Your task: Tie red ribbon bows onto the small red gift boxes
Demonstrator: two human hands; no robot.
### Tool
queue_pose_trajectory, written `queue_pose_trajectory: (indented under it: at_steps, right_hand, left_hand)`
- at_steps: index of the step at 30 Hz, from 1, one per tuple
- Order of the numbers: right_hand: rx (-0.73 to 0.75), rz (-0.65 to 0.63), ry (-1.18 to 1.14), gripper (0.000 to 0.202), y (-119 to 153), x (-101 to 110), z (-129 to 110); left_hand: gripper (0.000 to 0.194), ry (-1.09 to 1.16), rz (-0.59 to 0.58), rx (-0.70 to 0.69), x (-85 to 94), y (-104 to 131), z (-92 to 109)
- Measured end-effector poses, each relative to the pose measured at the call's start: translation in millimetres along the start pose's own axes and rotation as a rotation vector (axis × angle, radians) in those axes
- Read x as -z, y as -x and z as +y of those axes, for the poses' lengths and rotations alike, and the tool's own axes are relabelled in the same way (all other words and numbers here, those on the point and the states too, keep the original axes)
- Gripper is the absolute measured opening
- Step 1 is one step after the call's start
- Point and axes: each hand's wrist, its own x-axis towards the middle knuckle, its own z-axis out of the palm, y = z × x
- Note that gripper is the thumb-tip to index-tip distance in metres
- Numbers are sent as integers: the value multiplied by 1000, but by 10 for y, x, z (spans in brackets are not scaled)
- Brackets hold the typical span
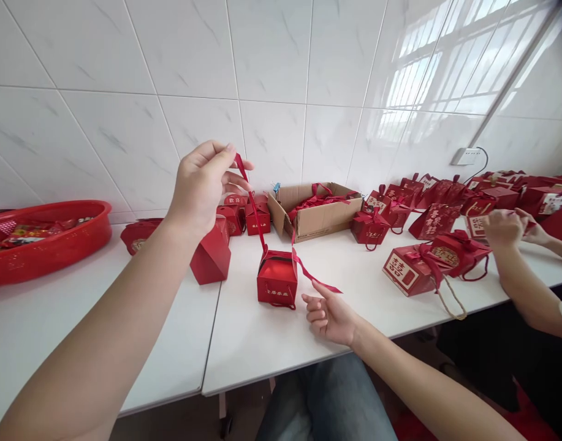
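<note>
A small red gift box (277, 283) stands upright in front of me, with pale lettering and a cord handle low on its front. A dark red ribbon (257, 222) comes up from its top. My left hand (200, 180) pinches one end of this ribbon and holds it high, so it is drawn taut. The ribbon's other end lies slack to the right of the box. Beside that loose end, low over the table, is my right hand (332, 315), index finger stretched out and the others loosely curled. Whether its fingertip touches the ribbon, I cannot tell.
A cardboard box (324, 228) of red ribbons stands against the wall. Several red boxes (409, 269) fill the right side; another red box (211, 257) is left of centre. A red plastic basin (51, 248) holds packets. A co-worker's hands (504, 229) work at right.
</note>
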Motion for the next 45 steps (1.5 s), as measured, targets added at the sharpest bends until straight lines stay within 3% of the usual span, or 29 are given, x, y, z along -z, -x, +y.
queue_pose_trajectory:
  at_steps: [2,7,14,20,24,27,30,34,36,45]
  right_hand:
    - [111,-5,51,28,-37,5,8]
    - [631,141,205,25,-65,-99,-291]
    - [968,248,348,27,234,-284,-944]
    - [1269,309,970,40,485,-725,-1108]
    - [1338,336,1144,36,516,-1076,-1106]
    - [1362,324,1163,29,528,-1292,-1141]
    - [1303,254,1129,27,508,-1413,-1195]
    - [1227,217,996,26,429,-1427,-1272]
    - [1254,223,932,25,396,-1406,-1303]
    - [1375,184,875,23,369,-1333,-1288]
  left_hand:
    - [17,3,16,0,21,24,23]
    - [20,-16,64,-21,97,51,69]
    - [19,-87,40,-17,205,-79,125]
    - [17,-200,-157,-22,156,-151,88]
    - [13,-673,-242,-310,86,-197,66]
    - [14,-808,-303,-474,42,-242,134]
    - [18,-723,-273,-372,4,-293,214]
    - [24,-480,-270,-23,-41,-346,207]
    - [21,-338,-292,76,-67,-349,163]
    - [20,-121,-293,112,-80,-243,-2]
